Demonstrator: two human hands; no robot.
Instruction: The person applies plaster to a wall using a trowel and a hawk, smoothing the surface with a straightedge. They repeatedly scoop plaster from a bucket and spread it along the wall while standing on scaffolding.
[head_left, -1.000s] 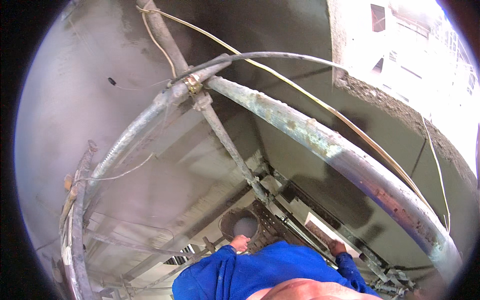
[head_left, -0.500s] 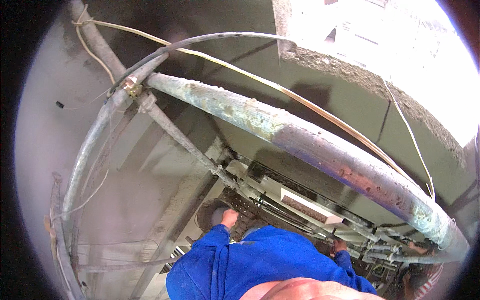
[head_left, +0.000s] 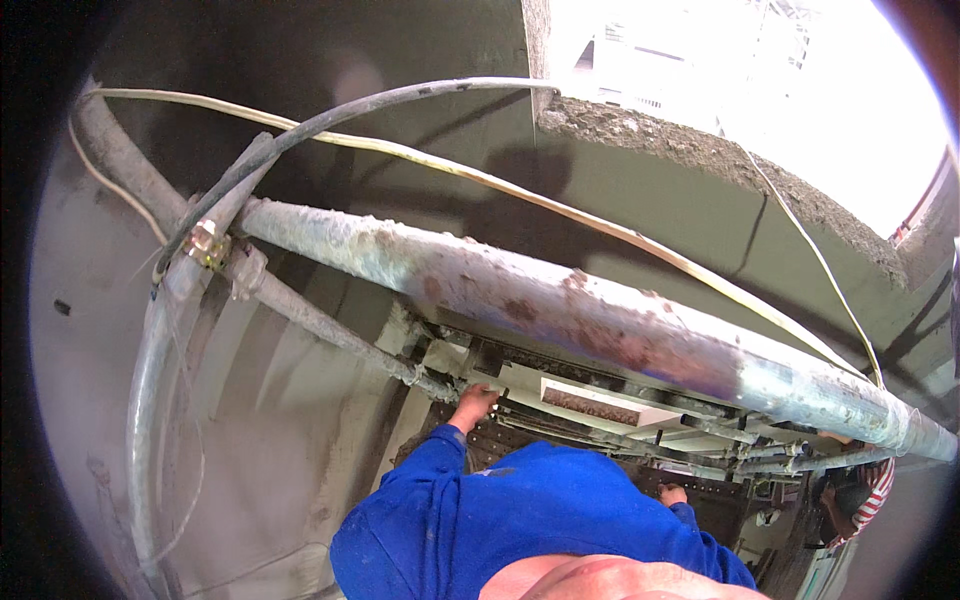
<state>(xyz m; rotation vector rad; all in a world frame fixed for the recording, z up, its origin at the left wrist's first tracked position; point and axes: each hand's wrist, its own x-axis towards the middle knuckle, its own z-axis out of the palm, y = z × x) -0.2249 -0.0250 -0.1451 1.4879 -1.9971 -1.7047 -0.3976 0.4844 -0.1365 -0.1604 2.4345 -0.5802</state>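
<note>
My left hand (head_left: 474, 404) is closed at the lower end of a thin, mortar-crusted scaffold pipe (head_left: 345, 348), where it meets the rails below; the fingers appear wrapped round the pipe there. Lower and to the right, my right hand (head_left: 672, 495) is held out past my blue sleeve (head_left: 690, 522). Its fingers are curled, and whatever they hold is too small and dark to make out. Beneath both hands lies a dark perforated deck (head_left: 515, 443).
A thick mortar-stained pipe (head_left: 560, 305) crosses close in front, joined by a clamp (head_left: 208, 245) to other pipes. A pale cable (head_left: 480, 178) and a dark hose (head_left: 400, 92) run above it. A rough-edged wall opening (head_left: 640, 130) lies beyond. A person in a striped sleeve (head_left: 875, 500) is at right.
My left hand has left the round bucket rim and moved up and right to the pipe; the bucket is no longer visible. The view has shifted, and the thick pipe now lies flatter.
</note>
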